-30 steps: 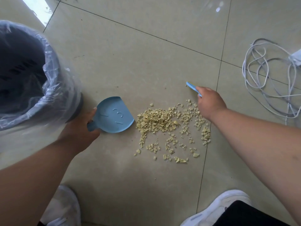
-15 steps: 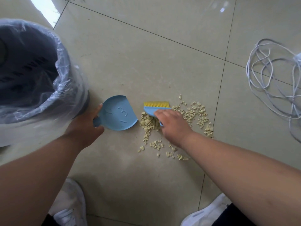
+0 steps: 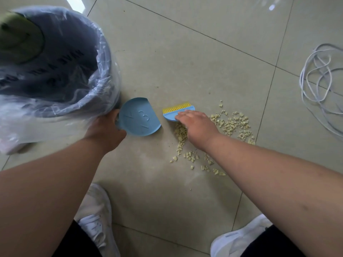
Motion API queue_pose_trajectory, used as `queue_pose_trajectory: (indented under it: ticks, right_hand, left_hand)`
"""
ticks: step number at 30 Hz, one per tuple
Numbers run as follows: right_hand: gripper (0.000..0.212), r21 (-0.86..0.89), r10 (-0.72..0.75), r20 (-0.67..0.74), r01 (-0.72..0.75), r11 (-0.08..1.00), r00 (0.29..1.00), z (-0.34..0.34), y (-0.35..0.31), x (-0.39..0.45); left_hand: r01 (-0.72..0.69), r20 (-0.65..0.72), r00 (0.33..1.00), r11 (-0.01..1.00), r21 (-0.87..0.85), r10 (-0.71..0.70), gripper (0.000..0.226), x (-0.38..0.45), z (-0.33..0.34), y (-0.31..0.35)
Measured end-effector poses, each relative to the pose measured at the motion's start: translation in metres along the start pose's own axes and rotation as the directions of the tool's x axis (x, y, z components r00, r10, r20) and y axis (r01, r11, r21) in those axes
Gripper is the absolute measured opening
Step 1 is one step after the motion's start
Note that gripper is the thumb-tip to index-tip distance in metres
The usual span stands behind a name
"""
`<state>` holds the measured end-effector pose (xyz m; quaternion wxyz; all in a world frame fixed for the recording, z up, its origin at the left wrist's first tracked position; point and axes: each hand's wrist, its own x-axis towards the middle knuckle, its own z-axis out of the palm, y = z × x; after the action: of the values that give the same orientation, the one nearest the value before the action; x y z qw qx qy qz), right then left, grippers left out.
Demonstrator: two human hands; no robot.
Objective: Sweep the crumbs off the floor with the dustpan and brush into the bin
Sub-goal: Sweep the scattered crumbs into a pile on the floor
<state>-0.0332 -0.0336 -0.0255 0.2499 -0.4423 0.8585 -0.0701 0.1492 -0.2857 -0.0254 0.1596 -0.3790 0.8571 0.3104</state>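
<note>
Blue plastic dustpan (image 3: 140, 117) lies flat on the floor, its handle gripped by the left hand (image 3: 104, 129), fingers curled round it; the pan holds no crumbs. The right hand (image 3: 197, 125) grips the brush (image 3: 177, 111), bristles yellow and pointing away from the person, just beside the pan's straight lip but not touching it. Crumbs (image 3: 230, 124) lie to the right of the brush and toward the person, some hidden under the right hand. The bin (image 3: 74, 75), lined with a clear bag, stands touching or nearly touching the pan's far-left edge.

Judgement: the sweep is in hand and most crumbs remain. To do it well, the lip should be pressed tight to the floor and the brush set down beyond the pile, then drawn toward the pan in short strokes, bristles low, so that pieces do not scatter.

Surface: pale glossy tiles (image 3: 185, 58) with dark grout lines. A loose white cable (image 3: 315, 80) lies near the right edge of view. White shoes (image 3: 96, 219) stand at the near edge.
</note>
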Motion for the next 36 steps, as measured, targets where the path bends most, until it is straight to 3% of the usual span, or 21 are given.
queue_pose_trajectory:
  ticks: [10, 13, 15, 17, 19, 21, 22, 23, 26, 29, 32, 34, 36]
  right_hand:
    - [0.068, 0.004, -0.044, 0.118, 0.043, 0.999, 0.992, -0.015, 0.049, -0.045]
    - [0.066, 0.024, -0.038, 0.042, 0.037, 0.999, 0.998, -0.014, 0.052, -0.052]
    - [0.061, 0.168, 0.045, -0.047, -0.037, 0.985, 0.998, -0.016, 0.036, -0.052]
    - [0.048, 0.474, 0.289, -0.085, -0.217, 0.854, 0.953, -0.017, 0.013, -0.048]
    - [0.036, 0.795, 0.539, 0.016, -0.338, 0.505, 0.842, -0.017, -0.006, -0.039]
    - [0.031, 0.927, 0.640, 0.178, -0.345, 0.146, 0.748, -0.017, -0.016, -0.033]
    - [0.031, 0.938, 0.639, 0.231, -0.342, 0.054, 0.733, -0.017, -0.019, -0.032]
    - [0.031, 0.936, 0.629, 0.256, -0.350, 0.026, 0.734, -0.017, -0.022, -0.032]
    - [0.029, 0.932, 0.653, 0.224, -0.354, 0.073, 0.724, -0.004, -0.025, -0.033]
    - [0.033, 0.922, 0.760, 0.114, -0.353, 0.158, 0.640, 0.001, -0.025, -0.036]
    - [0.035, 0.927, 0.800, 0.090, -0.343, 0.151, 0.594, -0.002, -0.027, -0.037]
    - [0.036, 0.929, 0.776, 0.134, -0.350, 0.118, 0.617, -0.001, -0.031, -0.036]
    - [0.037, 0.924, 0.686, 0.218, -0.373, 0.083, 0.694, 0.002, -0.041, -0.038]
  left_hand:
    - [0.020, 0.057, 0.998, 0.999, -0.035, -0.018, 0.063, -0.005, 0.001, 0.013]
    - [0.012, 0.038, 0.999, 1.000, -0.012, -0.012, 0.059, -0.006, 0.003, 0.017]
    - [0.022, 0.036, 0.999, 0.999, 0.024, -0.023, 0.049, -0.006, 0.004, 0.019]
    - [0.035, 0.048, 0.998, 0.997, 0.074, -0.039, 0.029, -0.004, 0.005, 0.018]
    - [0.039, 0.071, 0.996, 0.993, 0.116, -0.047, 0.015, -0.006, 0.005, 0.017]
    - [0.045, 0.067, 0.996, 0.990, 0.136, -0.055, 0.018, -0.008, 0.004, 0.017]
    - [0.048, 0.060, 0.997, 0.988, 0.148, -0.057, 0.023, -0.010, 0.003, 0.017]
    - [0.055, 0.057, 0.996, 0.986, 0.160, -0.065, 0.030, -0.010, 0.003, 0.016]
    - [0.077, 0.069, 0.994, 0.982, 0.174, -0.090, 0.043, -0.010, 0.003, 0.013]
    - [0.086, 0.089, 0.991, 0.984, 0.157, -0.100, 0.047, -0.012, -0.002, 0.011]
    - [0.094, 0.074, 0.992, 0.983, 0.155, -0.106, 0.048, -0.015, -0.007, 0.011]
    - [0.085, 0.008, 0.996, 0.978, 0.189, -0.088, 0.042, -0.014, -0.010, 0.012]
    - [0.073, -0.031, 0.997, 0.974, 0.214, -0.068, 0.034, -0.013, -0.012, 0.012]
